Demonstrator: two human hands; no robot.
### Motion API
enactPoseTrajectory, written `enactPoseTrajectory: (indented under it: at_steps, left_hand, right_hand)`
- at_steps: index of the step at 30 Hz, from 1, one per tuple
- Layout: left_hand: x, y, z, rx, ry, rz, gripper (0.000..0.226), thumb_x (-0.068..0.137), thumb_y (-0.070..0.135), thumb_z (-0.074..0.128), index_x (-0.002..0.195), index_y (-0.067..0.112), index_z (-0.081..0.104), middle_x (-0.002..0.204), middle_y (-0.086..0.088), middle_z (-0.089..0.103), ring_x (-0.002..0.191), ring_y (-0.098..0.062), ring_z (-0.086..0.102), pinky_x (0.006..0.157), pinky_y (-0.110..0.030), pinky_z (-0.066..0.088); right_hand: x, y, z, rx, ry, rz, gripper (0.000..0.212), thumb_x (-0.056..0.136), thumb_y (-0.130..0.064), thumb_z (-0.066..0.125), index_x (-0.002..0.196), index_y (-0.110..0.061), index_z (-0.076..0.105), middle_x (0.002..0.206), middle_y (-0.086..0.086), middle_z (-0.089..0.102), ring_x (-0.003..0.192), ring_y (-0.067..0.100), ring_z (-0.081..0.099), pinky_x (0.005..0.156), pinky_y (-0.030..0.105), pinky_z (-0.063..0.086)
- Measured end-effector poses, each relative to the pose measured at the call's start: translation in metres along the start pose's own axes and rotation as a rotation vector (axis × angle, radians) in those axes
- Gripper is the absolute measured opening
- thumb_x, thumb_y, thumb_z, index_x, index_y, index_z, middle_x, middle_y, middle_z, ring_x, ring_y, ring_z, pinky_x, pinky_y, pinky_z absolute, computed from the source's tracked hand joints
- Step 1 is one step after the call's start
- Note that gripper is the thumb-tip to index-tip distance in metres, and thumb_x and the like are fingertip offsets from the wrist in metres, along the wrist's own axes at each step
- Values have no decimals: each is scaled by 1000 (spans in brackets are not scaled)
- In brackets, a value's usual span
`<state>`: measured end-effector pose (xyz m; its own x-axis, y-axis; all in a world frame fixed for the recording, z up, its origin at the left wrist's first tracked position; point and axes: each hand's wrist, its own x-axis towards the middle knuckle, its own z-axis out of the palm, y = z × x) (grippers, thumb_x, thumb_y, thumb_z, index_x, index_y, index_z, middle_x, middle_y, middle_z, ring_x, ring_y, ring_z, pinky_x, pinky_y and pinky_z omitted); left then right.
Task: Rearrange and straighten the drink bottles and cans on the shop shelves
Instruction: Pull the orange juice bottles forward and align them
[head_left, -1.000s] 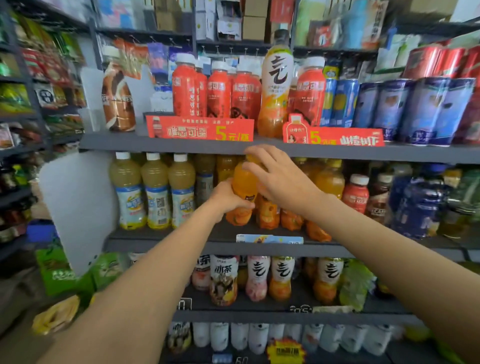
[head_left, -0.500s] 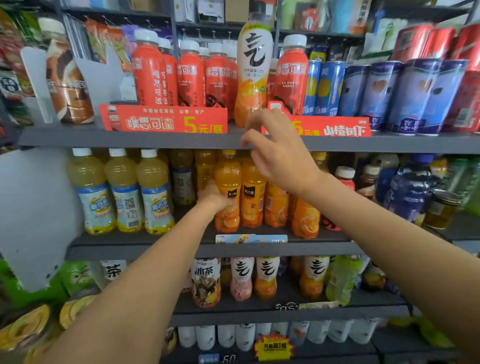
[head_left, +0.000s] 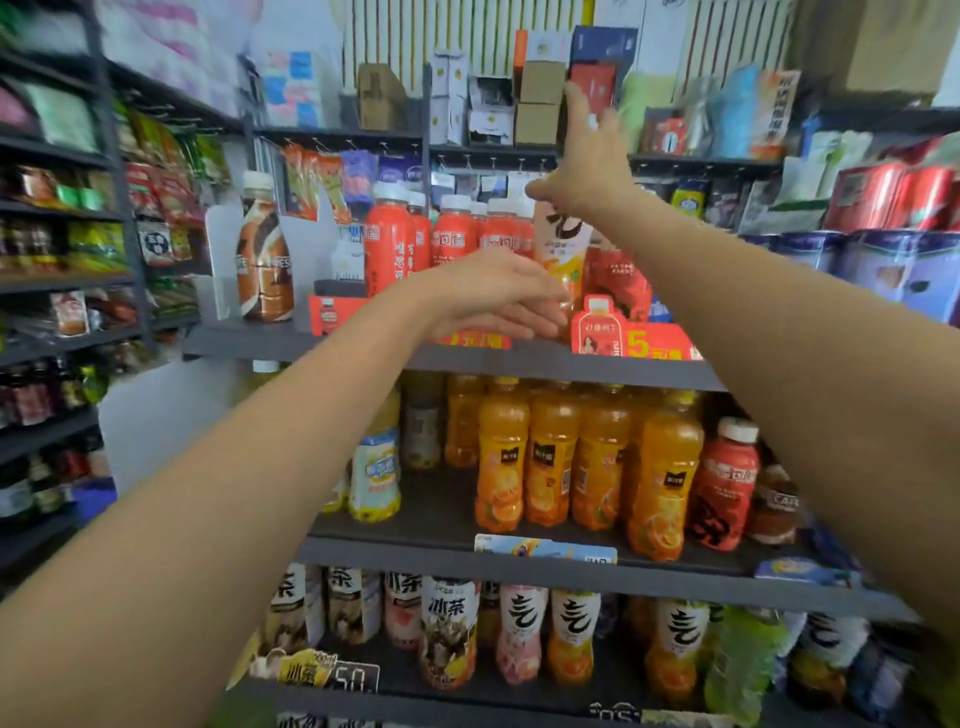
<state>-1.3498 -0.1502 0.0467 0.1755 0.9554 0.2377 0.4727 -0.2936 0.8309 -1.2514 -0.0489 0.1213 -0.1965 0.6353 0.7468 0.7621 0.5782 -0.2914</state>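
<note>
Grey shelves (head_left: 545, 364) carry upright drink bottles (head_left: 553, 457) (orange ones in the middle).

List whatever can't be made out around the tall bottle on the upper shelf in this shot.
- Tall white-and-orange bottle, head view: its cap and neck are hidden behind the right hand.
- The bottle's base: covered by the left hand, so whether the fingers touch it cannot be told.
- Red bottles behind: labels smeared by motion blur.
- Blue cans: cut off by the right edge.

red bottles (head_left: 451, 240) packed tight, open gap beside brown bottle (head_left: 265, 260), price sign (head_left: 631, 332) fronting shelf edge
</note>
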Motion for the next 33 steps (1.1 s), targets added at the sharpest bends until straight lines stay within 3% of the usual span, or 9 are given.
enactPoseTrajectory:
  at_steps: [3, 5, 12, 19, 24, 27, 29, 30, 33]
  left_hand:
    - [11, 0, -11, 61, 427, 81, 21, 93, 9, 50, 113, 7, 59, 103, -9, 67, 88, -14, 65, 73, -22, 54]
    - [17, -6, -10, 117, 532, 59, 26, 90, 7, 53, 116, 8, 56, 102, -8, 63, 93, -19, 63, 80, -31, 54]
    - [13, -21, -12, 289, 529, 121, 35, 88, 13, 53, 122, 12, 50, 107, 1, 56, 88, -16, 55, 73, -28, 45]
    - [-3, -41, -19, 199, 652, 111, 39, 89, 9, 52, 127, 10, 45, 119, -5, 56, 90, -18, 57, 65, -21, 48]
    - [4, -20, -9, 135, 634, 196, 71, 83, 20, 66, 141, 13, 26, 137, -8, 42, 122, -23, 47, 101, -39, 42]
    - [1, 1, 13, 36, 630, 285, 85, 78, 30, 72, 144, 15, 20, 142, -8, 35, 128, -21, 41, 107, -40, 37]
    - [-7, 10, 31, -42, 611, 346, 95, 72, 42, 75, 144, 16, 20, 144, -8, 33, 129, -21, 40, 107, -41, 37]
    - [-14, 12, 41, -77, 583, 372, 96, 68, 46, 75, 142, 17, 22, 142, -6, 36, 128, -20, 42, 106, -40, 40]
    - [-39, 3, 77, -156, 355, 375, 75, 71, 34, 78, 131, 20, 36, 119, 7, 53, 108, -6, 54, 93, -20, 47]
  right_hand:
    - [3, 4, 17, -102, -120, 37, 87, 76, -30, 76, 141, -9, 22, 144, 18, 24, 127, 38, 37, 100, 41, 40]
    - [-4, 5, 31, -200, -56, 15, 86, 76, -26, 76, 140, -9, 22, 145, 17, 20, 125, 39, 37, 98, 40, 39]
    - [1, 3, 58, -174, 27, 211, 105, 80, -24, 74, 149, -21, -4, 148, 27, 13, 123, 43, 42, 95, 41, 41]
    - [-5, -14, 56, -1, 104, 197, 85, 85, -26, 65, 148, -18, 8, 126, 19, 49, 124, 35, 37, 105, 42, 30]
    - [-12, -27, 7, 63, 273, 80, 85, 78, -35, 69, 146, -20, 19, 139, 9, 36, 131, 26, 30, 107, 37, 28]
    - [-18, -38, -40, 79, 273, 22, 57, 70, -51, 65, 117, -23, 50, 121, 1, 52, 120, 20, 44, 101, 35, 39]
    - [-39, -43, -65, 81, 198, 26, 38, 58, -60, 53, 80, -29, 49, 91, -4, 57, 95, 15, 53, 85, 28, 47]
    - [-56, -40, -74, 95, 176, 15, 41, 54, -62, 51, 77, -29, 48, 88, -3, 58, 90, 14, 56, 82, 29, 50]
    - [-125, -19, -88, 307, 120, -88, 76, 56, -52, 73, 116, -12, 49, 106, 1, 59, 100, 15, 58, 86, 29, 50]
